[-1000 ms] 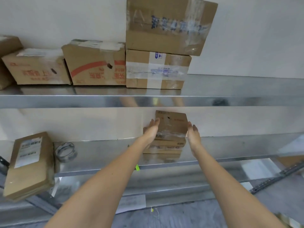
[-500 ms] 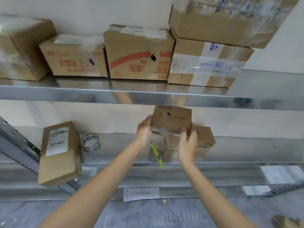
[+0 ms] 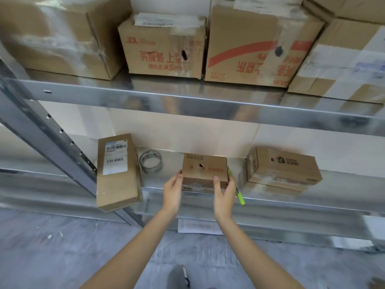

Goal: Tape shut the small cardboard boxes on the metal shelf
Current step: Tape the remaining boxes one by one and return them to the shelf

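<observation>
Nearest, the left hand [image 3: 174, 189] and right hand [image 3: 224, 191] hold the small box [image 3: 205, 173] from both sides at the front edge of the metal shelf [image 3: 291, 202], fingers lightly curled around its ends. Setting it down flat and square would leave the seam reachable. Behind it, to the left, lies the tape roll [image 3: 151, 161]; a green cutter [image 3: 239, 196] sits just right.

The metal shelf [image 3: 291, 202] bears small boxes [image 3: 283, 170], a tape roll [image 3: 151, 161] and a green pen [image 3: 239, 197].
</observation>
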Demonstrator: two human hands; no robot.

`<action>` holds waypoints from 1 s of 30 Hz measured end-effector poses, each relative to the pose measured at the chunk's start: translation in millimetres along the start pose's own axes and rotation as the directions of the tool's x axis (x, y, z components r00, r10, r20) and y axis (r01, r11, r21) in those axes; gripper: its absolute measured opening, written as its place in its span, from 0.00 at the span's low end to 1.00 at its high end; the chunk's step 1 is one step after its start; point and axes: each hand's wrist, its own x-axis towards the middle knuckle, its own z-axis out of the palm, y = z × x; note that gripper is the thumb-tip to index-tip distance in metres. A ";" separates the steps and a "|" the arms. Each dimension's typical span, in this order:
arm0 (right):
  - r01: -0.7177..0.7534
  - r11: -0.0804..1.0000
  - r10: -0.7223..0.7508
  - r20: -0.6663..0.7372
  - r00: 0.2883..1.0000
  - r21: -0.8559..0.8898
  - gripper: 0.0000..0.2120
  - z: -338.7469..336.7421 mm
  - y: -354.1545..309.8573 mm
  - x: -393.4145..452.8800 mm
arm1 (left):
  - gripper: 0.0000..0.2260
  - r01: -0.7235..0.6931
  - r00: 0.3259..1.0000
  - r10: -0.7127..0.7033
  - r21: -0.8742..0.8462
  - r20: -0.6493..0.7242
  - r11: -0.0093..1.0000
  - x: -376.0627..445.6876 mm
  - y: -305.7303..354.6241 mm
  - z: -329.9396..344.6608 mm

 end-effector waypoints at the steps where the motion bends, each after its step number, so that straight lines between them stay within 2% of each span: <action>1: -0.004 1.000 0.004 0.005 1.000 -0.012 0.25 0.5 0.8 1.1 | 0.15 0.003 1.000 -0.003 -0.007 -0.010 1.000 2.6 0.4 -0.2; 3: -0.017 1.000 0.018 0.009 1.000 -0.025 0.27 0.1 0.6 2.9 | 0.13 -0.015 0.999 0.016 0.024 -0.035 1.000 10.4 2.5 -3.1; 4: -0.028 0.999 0.028 0.010 1.000 -0.035 0.27 -0.7 0.1 3.5 | 0.14 -0.057 0.997 0.063 0.104 -0.053 0.993 16.1 3.2 -7.1; 5: -0.035 0.998 0.035 0.010 0.999 -0.044 0.27 -1.3 0.1 4.0 | 0.15 -0.121 0.988 0.142 0.254 -0.065 0.960 24.0 3.2 -13.3; 6: -0.038 0.998 0.038 0.008 0.999 -0.050 0.27 -1.8 0.0 4.1 | 0.18 -0.190 0.969 0.240 0.459 -0.052 0.868 33.8 2.9 -21.0; 8: -0.034 0.998 0.035 0.007 0.999 -0.051 0.27 -1.9 0.6 4.5 | 0.24 -0.262 0.928 0.365 0.835 0.080 0.484 54.9 3.6 -36.8; 9: -0.034 0.998 0.035 0.007 0.999 -0.051 0.26 -1.7 0.9 4.6 | 0.26 -0.245 0.927 0.349 0.925 0.137 0.290 65.1 5.0 -42.7; 10: -0.036 0.998 0.036 0.007 0.999 -0.053 0.26 -1.5 0.8 4.6 | 0.28 -0.215 0.941 0.297 0.964 0.161 0.158 73.4 7.5 -46.8; 12: -0.039 0.997 0.039 0.006 0.999 -0.060 0.26 -1.3 1.2 4.6 | 0.26 -0.172 0.966 0.200 0.985 0.166 0.013 85.2 11.8 -52.1; 15: -0.038 0.998 0.039 0.003 0.999 -0.052 0.26 -1.8 2.6 5.7 | 0.21 -0.204 0.966 0.114 0.956 0.232 -0.213 97.3 11.0 -60.5; 19: -0.037 0.997 0.037 0.008 0.999 -0.073 0.26 -4.8 2.5 9.3 | 0.20 -0.265 0.941 0.105 0.896 0.320 -0.357 106.7 7.8 -67.0; 21: -0.023 0.995 0.025 0.025 0.999 -0.099 0.26 -6.5 2.5 11.5 | 0.18 -0.295 0.928 0.105 0.877 0.358 -0.380 109.9 7.5 -68.0; 23: -0.012 0.993 0.017 0.033 0.999 -0.120 0.26 -8.3 4.6 13.9 | 0.15 -0.308 0.919 0.141 0.895 0.367 -0.322 114.0 10.0 -69.9; 27: 0.021 0.982 -0.014 0.038 0.999 -0.186 0.29 -12.3 0.5 13.3 | 0.14 -0.327 0.901 0.287 0.944 0.325 -0.042 115.4 20.7 -73.0; 30: 0.147 0.952 -0.141 0.041 0.989 -0.269 0.28 -12.7 -14.3 14.6 | 0.15 -0.317 0.909 0.324 0.940 0.263 0.128 107.3 43.0 -70.0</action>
